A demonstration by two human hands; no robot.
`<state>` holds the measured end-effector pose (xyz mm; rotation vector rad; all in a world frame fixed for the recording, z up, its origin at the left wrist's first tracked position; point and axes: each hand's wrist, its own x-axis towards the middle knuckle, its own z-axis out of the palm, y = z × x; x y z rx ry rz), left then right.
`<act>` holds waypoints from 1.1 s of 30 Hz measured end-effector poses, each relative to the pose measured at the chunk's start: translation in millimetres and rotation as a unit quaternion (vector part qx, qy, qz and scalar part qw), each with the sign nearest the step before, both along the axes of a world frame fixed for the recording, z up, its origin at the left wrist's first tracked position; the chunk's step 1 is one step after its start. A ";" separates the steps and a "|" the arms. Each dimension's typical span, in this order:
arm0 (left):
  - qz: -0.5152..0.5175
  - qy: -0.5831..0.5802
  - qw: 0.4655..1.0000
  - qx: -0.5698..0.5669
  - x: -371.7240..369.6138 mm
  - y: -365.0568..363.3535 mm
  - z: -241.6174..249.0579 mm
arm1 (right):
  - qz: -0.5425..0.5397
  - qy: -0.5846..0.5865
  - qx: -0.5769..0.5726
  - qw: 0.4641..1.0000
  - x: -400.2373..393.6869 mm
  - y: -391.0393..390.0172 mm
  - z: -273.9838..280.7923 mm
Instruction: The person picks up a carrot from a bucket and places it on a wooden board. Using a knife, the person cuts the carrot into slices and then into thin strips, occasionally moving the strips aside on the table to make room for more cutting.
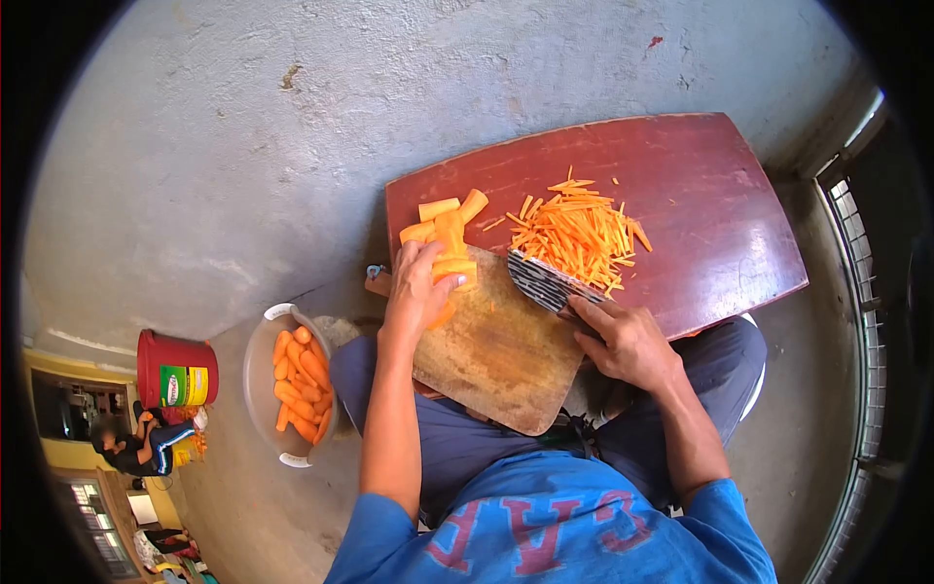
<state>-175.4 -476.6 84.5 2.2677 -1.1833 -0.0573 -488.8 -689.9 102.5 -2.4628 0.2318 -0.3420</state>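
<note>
My left hand (418, 292) lies on cut carrot chunks (448, 232) at the upper left of a wooden cutting board (506, 350), its fingers closed on one chunk. In my right hand (623, 341) is the handle of a broad knife (550, 282), whose patterned blade rests at the board's upper right edge. Beyond the blade, a heap of carrot sticks (579, 234) is spread over the red table (710, 204). More chunks sit on the table's left corner, past my left fingertips.
A pale basin (258, 380) holding several whole carrots (304, 384) stands on the floor at my left. Farther left are a red bucket (177, 370) and a seated person (136, 448). A wall (243, 175) rises behind the table; window bars (866, 341) are at right.
</note>
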 end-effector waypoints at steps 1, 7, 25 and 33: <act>0.015 0.036 0.999 0.000 -2.1 0.9 -2.1 | 0.000 -0.004 -0.003 1.000 -0.1 0.2 -0.4; 0.020 0.126 0.990 -0.065 -8.6 7.7 -15.0 | 0.005 0.012 -0.001 1.000 2.8 2.0 -0.2; 0.121 0.102 0.987 0.018 -108.0 41.3 4.1 | 0.006 0.033 -0.001 0.999 2.0 2.6 -2.8; 0.086 -0.028 0.996 -0.010 -116.6 49.5 -1.9 | 0.002 0.016 0.000 1.000 4.2 3.6 -3.0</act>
